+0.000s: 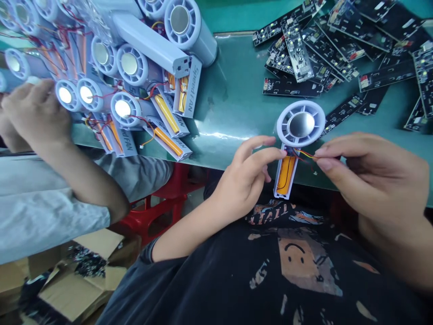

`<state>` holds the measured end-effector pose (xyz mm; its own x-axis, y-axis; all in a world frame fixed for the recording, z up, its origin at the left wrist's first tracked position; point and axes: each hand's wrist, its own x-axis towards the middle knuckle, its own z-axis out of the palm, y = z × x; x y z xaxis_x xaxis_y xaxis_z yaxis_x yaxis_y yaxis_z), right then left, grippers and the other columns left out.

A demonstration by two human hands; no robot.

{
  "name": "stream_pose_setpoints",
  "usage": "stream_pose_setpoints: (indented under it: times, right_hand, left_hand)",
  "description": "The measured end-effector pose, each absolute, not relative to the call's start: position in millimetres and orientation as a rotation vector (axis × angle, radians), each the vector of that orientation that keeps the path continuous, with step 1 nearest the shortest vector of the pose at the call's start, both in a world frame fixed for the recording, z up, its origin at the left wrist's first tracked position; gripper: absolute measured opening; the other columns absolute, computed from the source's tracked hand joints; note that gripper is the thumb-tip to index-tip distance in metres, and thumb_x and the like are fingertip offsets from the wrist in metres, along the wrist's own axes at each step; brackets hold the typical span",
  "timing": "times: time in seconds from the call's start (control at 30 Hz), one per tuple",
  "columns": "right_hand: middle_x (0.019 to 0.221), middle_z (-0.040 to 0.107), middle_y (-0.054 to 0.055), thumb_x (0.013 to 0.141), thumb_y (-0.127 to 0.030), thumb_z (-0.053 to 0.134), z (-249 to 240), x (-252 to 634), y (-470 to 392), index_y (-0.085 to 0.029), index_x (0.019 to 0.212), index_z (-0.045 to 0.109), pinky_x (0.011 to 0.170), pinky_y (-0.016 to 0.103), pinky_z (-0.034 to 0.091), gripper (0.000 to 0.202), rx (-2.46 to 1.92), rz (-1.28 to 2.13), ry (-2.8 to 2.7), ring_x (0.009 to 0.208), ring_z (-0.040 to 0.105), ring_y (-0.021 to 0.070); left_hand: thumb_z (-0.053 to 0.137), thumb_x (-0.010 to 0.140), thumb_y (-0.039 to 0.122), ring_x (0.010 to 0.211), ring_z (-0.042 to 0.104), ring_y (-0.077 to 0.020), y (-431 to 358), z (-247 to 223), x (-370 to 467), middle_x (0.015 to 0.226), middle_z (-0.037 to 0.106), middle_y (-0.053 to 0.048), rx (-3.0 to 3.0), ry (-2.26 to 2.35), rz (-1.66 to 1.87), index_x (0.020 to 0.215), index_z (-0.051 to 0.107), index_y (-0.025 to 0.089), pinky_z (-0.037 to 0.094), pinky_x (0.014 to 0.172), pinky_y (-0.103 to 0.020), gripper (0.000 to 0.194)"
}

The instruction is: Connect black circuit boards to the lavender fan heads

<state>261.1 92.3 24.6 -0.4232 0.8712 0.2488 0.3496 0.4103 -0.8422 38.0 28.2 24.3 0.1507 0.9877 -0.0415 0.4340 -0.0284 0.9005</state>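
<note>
A pale blue handheld fan is at the table's front edge, its round grille with a silver disc facing up. Its open handle points toward me and shows an orange battery cell and thin wires. My left hand is at the handle's left side, a fingertip pressing by the handle's top. Between thumb and index finger, my right hand pinches the thin red and yellow wires that come out below the grille. A small white connector dangles under those fingers.
Black circuit boards lie heaped at the back right of the green table. Several similar fans with loose wires crowd the left, where a co-worker's hand reaches. A red stool and cardboard boxes are below.
</note>
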Motion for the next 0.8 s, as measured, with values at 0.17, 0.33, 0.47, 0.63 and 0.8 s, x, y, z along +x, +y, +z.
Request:
stream_pose_setpoints:
  times: [0.17, 0.33, 0.47, 0.63, 0.8]
  right_hand:
    - [0.101, 0.074, -0.004, 0.088, -0.01, 0.069, 29, 250, 86, -0.034, 0.101, 0.073, 0.078, 0.038, 0.058, 0.028, -1.047, 1.12, -1.797, 0.093, 0.071, 0.019]
    - [0.095, 0.074, 0.0, 0.09, -0.012, 0.068, 25, 247, 93, -0.03, 0.104, 0.072, 0.076, 0.036, 0.056, 0.023, -1.025, 0.79, -1.934, 0.088, 0.069, 0.019]
    - [0.09, 0.072, 0.007, 0.086, -0.009, 0.072, 12, 267, 102, -0.023, 0.116, 0.067, 0.075, 0.034, 0.053, 0.033, -1.012, 0.196, -2.176, 0.083, 0.066, 0.0195]
    - [0.084, 0.061, 0.001, 0.083, -0.008, 0.076, -2, 296, 105, -0.026, 0.107, 0.065, 0.061, 0.03, 0.043, 0.032, -0.707, 0.085, -2.303, 0.068, 0.053, 0.0135]
    - [0.093, 0.066, 0.002, 0.094, -0.013, 0.065, -2, 288, 108, -0.027, 0.108, 0.064, 0.068, 0.033, 0.042, 0.02, -0.553, 0.1, -2.55, 0.081, 0.058, 0.0161]
  left_hand:
    - [0.04, 0.096, 0.005, 0.073, 0.062, -0.0073, 29, 25, 38, 0.146, 0.047, -0.005, 1.664, 1.365, 0.82, 0.124, 0.06, 0.032, 0.063, 0.076, -0.031, 0.044]
    - [0.043, 0.095, 0.007, 0.079, 0.061, -0.0104, 30, 25, 39, 0.145, 0.046, -0.005, 1.744, 1.382, 0.736, 0.119, 0.065, 0.032, 0.061, 0.081, -0.035, 0.041]
    - [0.042, 0.096, 0.007, 0.082, 0.061, -0.0121, 29, 23, 37, 0.144, 0.045, -0.006, 1.75, 1.396, 0.7, 0.117, 0.065, 0.031, 0.06, 0.081, -0.035, 0.039]
    - [0.04, 0.093, 0.002, 0.09, 0.062, -0.0135, 27, 19, 35, 0.143, 0.044, -0.007, 1.755, 1.348, 0.717, 0.121, 0.061, 0.03, 0.059, 0.082, -0.033, 0.044]
    - [0.038, 0.094, 0.0, 0.088, 0.062, -0.0102, 26, 18, 40, 0.143, 0.043, -0.005, 1.692, 1.322, 0.781, 0.123, 0.058, 0.03, 0.061, 0.081, -0.031, 0.046]
